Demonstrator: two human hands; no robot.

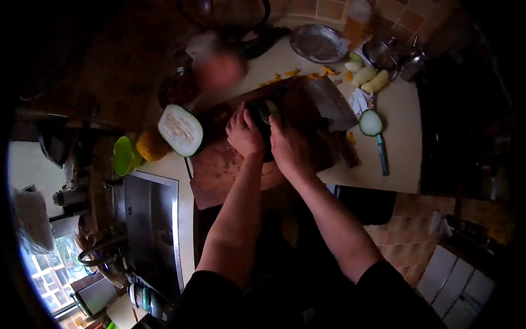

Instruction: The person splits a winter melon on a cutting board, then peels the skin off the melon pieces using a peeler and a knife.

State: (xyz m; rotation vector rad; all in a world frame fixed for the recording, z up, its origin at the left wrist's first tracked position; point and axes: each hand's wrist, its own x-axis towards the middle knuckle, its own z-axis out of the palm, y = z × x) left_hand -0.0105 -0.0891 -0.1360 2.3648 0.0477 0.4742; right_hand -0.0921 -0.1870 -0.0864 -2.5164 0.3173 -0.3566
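Note:
Over the wooden cutting board (pixel 219 176), a dark-rinded melon piece (pixel 266 109) lies between my two hands, with a little pale flesh showing near its top. My left hand (pixel 244 131) holds its left side, fingers pointing away from me. Against the right side, my right hand (pixel 289 148) is curled with the thumb up; its other fingers are hidden. Shadow hides most of the piece. A wide cleaver blade (pixel 330 104) rests on the board to the right. Left of the board stands a halved winter melon (pixel 181 130), its white, seedy face showing.
Beside the halved melon are an orange squash (pixel 152 145) and a green bowl (pixel 126 156), near the sink (pixel 150 219). A metal plate (pixel 318 43), peeled pale vegetables (pixel 368 78), a cut green-rimmed piece (pixel 371 122) and a teal-handled tool (pixel 382 156) lie right. Orange scraps (pixel 292 72) line the board's far edge.

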